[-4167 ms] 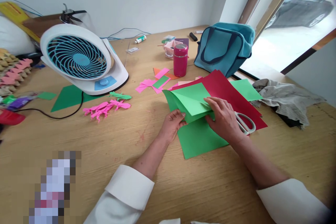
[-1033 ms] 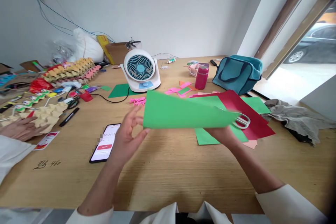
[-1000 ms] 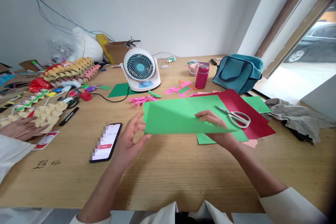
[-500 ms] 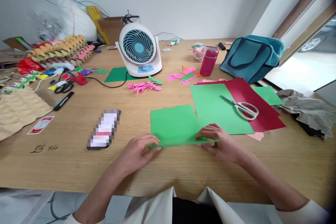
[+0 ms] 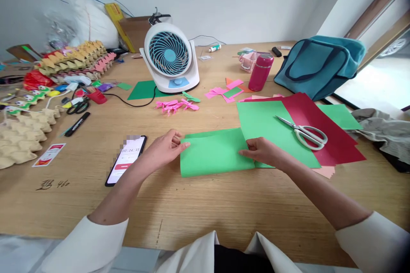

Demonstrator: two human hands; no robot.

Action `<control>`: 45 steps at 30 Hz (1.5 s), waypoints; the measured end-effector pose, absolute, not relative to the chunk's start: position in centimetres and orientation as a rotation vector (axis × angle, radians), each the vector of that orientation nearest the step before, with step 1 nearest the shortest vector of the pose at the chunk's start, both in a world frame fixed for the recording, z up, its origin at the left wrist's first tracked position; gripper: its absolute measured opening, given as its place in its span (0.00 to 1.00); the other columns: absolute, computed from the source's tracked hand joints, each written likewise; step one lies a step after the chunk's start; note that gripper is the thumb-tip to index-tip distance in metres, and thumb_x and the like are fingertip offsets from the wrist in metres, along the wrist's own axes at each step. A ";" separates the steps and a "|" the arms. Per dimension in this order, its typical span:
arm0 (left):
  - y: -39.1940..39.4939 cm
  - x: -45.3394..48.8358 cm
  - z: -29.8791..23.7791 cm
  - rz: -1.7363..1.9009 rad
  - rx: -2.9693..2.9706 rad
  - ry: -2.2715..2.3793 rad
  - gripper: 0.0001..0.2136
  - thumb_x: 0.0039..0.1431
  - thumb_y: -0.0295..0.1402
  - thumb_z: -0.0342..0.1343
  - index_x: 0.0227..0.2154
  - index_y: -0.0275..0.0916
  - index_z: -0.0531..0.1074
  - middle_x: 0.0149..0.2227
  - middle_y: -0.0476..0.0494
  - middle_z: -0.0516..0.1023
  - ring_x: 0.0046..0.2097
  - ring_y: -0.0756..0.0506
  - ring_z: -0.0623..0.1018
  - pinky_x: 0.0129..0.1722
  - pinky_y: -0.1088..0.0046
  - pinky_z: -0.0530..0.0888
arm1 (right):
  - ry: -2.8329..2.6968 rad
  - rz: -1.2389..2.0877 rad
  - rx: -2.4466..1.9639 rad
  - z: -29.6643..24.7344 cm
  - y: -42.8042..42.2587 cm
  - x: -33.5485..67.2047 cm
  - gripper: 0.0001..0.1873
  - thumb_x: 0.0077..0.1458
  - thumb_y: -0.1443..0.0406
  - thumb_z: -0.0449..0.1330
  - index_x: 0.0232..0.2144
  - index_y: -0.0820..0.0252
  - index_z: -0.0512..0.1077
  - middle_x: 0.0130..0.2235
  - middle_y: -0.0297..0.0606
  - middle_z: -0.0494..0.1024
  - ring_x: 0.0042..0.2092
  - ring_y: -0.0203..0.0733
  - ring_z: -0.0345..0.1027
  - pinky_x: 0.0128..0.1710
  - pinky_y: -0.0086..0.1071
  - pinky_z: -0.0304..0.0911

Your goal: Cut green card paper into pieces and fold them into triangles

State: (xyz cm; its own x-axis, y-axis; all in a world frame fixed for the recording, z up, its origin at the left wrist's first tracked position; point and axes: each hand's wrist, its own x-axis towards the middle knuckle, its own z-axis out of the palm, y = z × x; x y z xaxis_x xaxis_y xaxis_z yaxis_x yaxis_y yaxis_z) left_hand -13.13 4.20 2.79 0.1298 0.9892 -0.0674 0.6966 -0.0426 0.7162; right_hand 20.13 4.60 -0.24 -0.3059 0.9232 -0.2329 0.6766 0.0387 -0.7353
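Note:
A sheet of green paper is bent over on itself on the table in front of me, its rounded fold towards me. My left hand pinches its upper left corner between thumb and fingers. At the right end, my right hand grips the paper with the thumb on top and the fingers curled. Just to the right lies a larger light green sheet, partly over dark red sheets. White-handled scissors rest across these sheets.
A phone with a running timer lies left of my left forearm. Beyond the paper are pink paper pieces, a white fan, a magenta flask and a teal bag. A black marker and egg-tray-like sheets are at left.
Both hands have moved away from me, carrying the near edge of the green paper up and over towards its far edge. The sheet, nearly flat before, is now doubled over.

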 end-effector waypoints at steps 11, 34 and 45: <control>10.3 -6.5 -0.3 0.565 2.240 1.300 0.14 0.63 0.42 0.52 0.39 0.38 0.78 0.43 0.35 0.78 0.49 0.36 0.75 0.53 0.59 0.68 | -2.007 0.902 -1.716 -1.3 4.2 19.8 0.21 0.55 0.54 0.54 0.18 0.55 0.52 0.16 0.26 0.56 0.20 0.32 0.49 0.21 0.29 0.45; 7.8 -5.0 1.1 0.081 2.117 1.616 0.18 0.56 0.51 0.56 0.36 0.41 0.73 0.42 0.41 0.80 0.45 0.38 0.77 0.41 0.66 0.69 | -2.012 0.443 -1.960 -2.4 4.2 19.4 0.11 0.60 0.58 0.54 0.29 0.56 0.69 0.24 0.34 0.73 0.26 0.40 0.63 0.28 0.31 0.48; 8.9 -5.4 -1.4 0.359 2.224 1.638 0.04 0.57 0.31 0.60 0.31 0.39 0.71 0.40 0.42 0.74 0.44 0.42 0.75 0.46 0.67 0.70 | -1.896 0.630 -1.857 -1.8 3.8 19.6 0.18 0.60 0.53 0.53 0.39 0.59 0.75 0.25 0.35 0.75 0.27 0.40 0.65 0.29 0.31 0.55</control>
